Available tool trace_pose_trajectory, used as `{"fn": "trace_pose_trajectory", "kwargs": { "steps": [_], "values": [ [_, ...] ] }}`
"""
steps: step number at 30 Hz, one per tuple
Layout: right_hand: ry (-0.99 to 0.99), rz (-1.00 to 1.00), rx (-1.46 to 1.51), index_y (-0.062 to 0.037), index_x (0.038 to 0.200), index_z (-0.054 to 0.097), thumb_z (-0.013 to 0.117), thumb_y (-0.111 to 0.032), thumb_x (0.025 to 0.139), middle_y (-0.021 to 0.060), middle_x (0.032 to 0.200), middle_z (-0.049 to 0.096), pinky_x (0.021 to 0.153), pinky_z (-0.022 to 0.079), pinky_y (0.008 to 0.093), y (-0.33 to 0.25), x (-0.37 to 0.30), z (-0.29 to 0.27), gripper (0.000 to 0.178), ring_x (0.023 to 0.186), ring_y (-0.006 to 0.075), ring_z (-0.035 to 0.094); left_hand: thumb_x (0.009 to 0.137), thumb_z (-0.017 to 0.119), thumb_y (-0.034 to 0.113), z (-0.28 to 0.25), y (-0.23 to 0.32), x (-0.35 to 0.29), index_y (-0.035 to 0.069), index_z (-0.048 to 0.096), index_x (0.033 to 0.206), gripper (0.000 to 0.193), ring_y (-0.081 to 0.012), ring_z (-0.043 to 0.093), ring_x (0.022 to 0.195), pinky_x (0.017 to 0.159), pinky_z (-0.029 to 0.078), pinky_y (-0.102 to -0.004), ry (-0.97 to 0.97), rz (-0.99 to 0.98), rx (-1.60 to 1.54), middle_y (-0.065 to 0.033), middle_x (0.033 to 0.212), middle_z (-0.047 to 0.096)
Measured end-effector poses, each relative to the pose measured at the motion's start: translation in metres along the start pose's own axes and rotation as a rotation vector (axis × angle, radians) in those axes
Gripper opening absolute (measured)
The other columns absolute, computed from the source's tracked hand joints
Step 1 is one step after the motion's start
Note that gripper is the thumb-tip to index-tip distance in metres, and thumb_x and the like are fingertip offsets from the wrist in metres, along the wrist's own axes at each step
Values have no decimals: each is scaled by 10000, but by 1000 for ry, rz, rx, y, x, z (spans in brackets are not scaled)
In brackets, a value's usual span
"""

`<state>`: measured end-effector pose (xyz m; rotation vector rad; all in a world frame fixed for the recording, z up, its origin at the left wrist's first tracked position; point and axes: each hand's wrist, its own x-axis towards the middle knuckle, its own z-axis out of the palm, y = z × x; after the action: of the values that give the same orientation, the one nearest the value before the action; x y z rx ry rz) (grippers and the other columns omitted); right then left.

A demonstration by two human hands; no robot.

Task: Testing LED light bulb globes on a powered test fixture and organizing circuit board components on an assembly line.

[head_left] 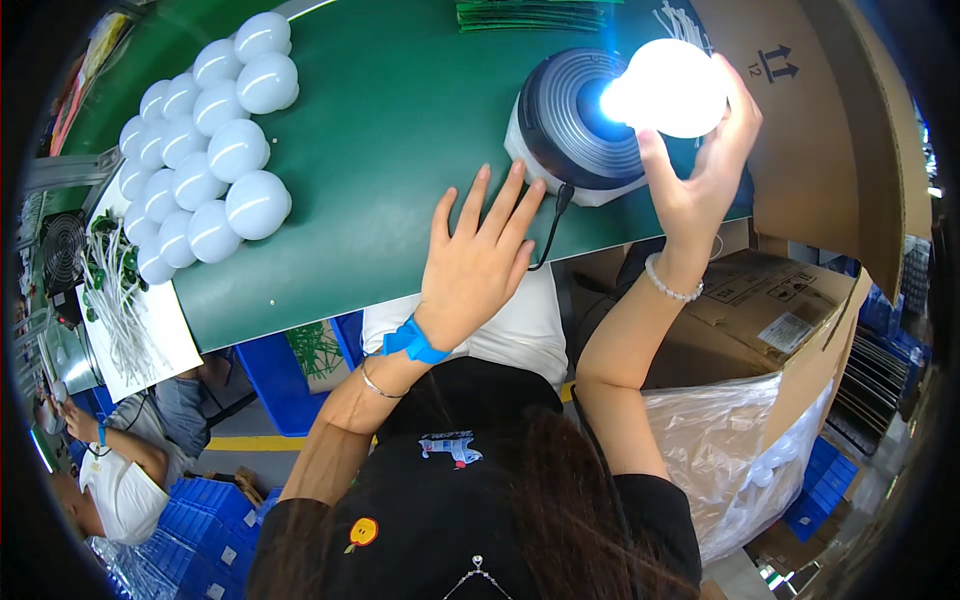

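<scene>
A brightly lit white light bulb (676,88) is in my right hand (705,175), thumb and fingers curled round its globe. The bulb's narrow end points left, over a round black-and-silver ringed device (570,120) on a pale base; glare hides whether they touch. My left hand (475,250) lies with spread fingers on the green table (370,130), its fingertips close to the device's near left side. From the device's front a black cable (562,200) runs down over the table edge. Several unlit white globe bulbs (213,232) stand in rows at the left.
White wires with green parts (115,290) lie on a white sheet at far left. Green boards (535,14) sit at the back. A tall cardboard box (820,130) flanks the right side; another box (740,300) with plastic lining stands below. A co-worker (130,470) is at lower left.
</scene>
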<state>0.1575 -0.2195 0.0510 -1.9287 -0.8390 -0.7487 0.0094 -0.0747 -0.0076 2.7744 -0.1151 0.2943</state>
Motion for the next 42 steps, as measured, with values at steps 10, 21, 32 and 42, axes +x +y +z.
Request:
{"fn": "trace_pose_trajectory", "kwargs": {
  "steps": [10, 21, 32, 42],
  "values": [
    [-123, -63, -169, -6, 1279, 393, 814, -80, 599, 133, 1217, 416, 979, 415, 378, -6, 8, 0, 803, 1163, 238, 443, 786, 587, 207, 0, -1, 0, 114, 368, 1365, 625, -286, 370, 1254, 1011, 269, -476, -22, -6, -16, -78, 1429, 335],
    [-101, 160, 177, 10, 1298, 307, 773, -99, 675, 173, 1295, 416, 977, 417, 361, 1, 0, 6, 785, 1177, 249, 453, 791, 588, 210, 0, 0, 0, 104, 365, 1363, 623, -287, 364, 1261, 1019, 259, -477, -9, 2, -4, -87, 1430, 329],
    [-157, 156, 407, 10, 1287, 323, 757, -76, 674, 189, 1339, 383, 978, 425, 354, -7, 7, 7, 756, 1178, 246, 456, 797, 582, 203, 0, 0, -1, 98, 364, 1361, 614, -285, 364, 1262, 1017, 260, -475, -1, 3, 12, -85, 1435, 323],
    [140, -87, 160, 12, 1056, 517, 711, -111, 738, 123, 1056, 585, 817, 469, 282, -7, 19, 32, 392, 953, 179, 563, 818, 565, 234, 1, 0, -1, 164, 381, 1361, 577, -277, 382, 1237, 994, 298, -476, 9, -11, 4, -55, 1419, 343]
  ]
}}
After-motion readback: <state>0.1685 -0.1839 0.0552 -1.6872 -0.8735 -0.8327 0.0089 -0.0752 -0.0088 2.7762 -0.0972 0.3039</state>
